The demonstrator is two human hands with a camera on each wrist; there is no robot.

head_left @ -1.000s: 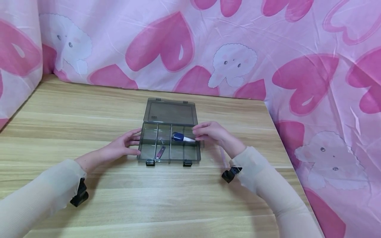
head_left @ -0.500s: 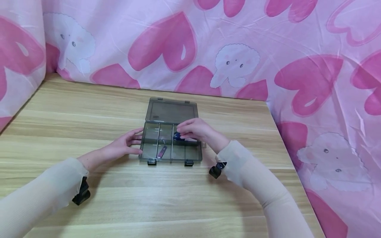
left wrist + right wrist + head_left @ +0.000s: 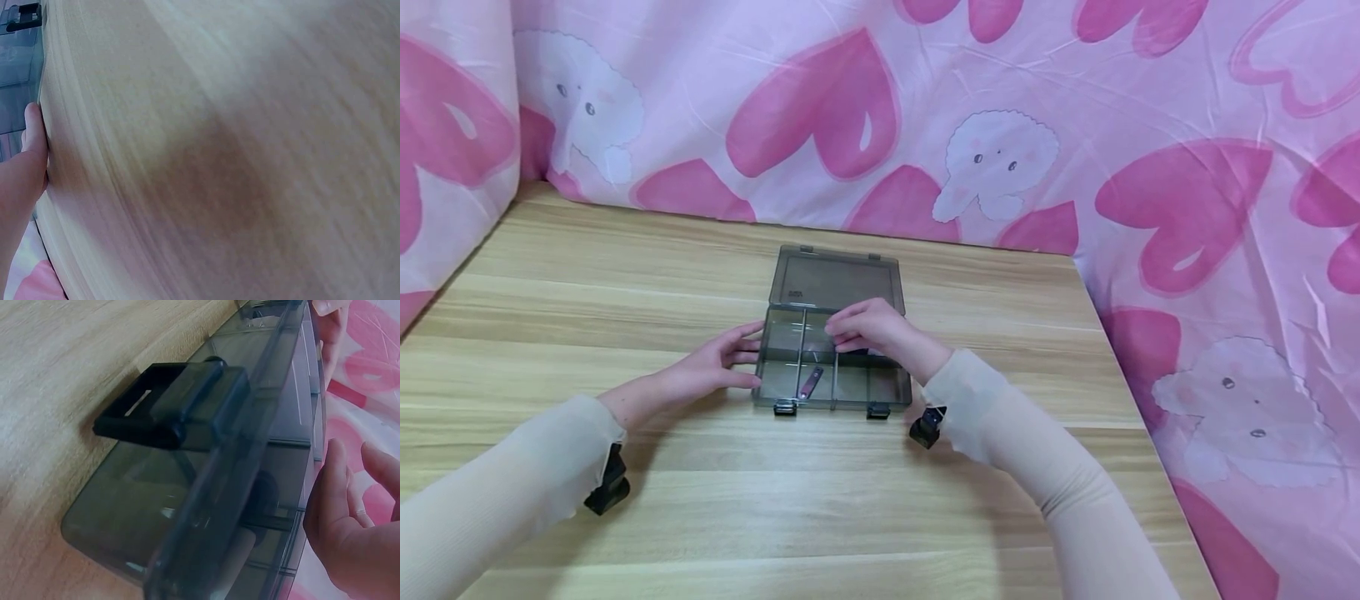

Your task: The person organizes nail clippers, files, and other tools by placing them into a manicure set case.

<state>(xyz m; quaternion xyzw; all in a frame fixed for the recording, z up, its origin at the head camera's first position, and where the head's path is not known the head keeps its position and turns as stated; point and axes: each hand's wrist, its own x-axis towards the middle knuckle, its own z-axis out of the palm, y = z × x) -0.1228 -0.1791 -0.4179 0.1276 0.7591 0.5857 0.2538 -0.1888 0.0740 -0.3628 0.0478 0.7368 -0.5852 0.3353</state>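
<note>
A grey see-through compartment box (image 3: 775,379) lies on the table with its lid (image 3: 838,279) folded back. My left hand (image 3: 703,367) rests against the box's left side, fingers spread along the wall. Above the back middle compartments hovers my right hand (image 3: 880,325); in the right wrist view its thumb and fingertips are apart with nothing seen between them. Under it, a dark blue thing (image 3: 853,351) with a white end sits in a back compartment, mostly hidden. A small purple nail clipper (image 3: 810,382) lies tilted in a front compartment.
Two black latches (image 3: 786,407) stick out from the box's front edge. The wood-grain table (image 3: 737,517) spreads around it. A pink heart-patterned cloth (image 3: 820,108) hangs behind and along the right side.
My right hand has moved left from the box's right edge, passing over the blue-and-white thing, to above the middle compartments. The left hand stays at the box's left side.
</note>
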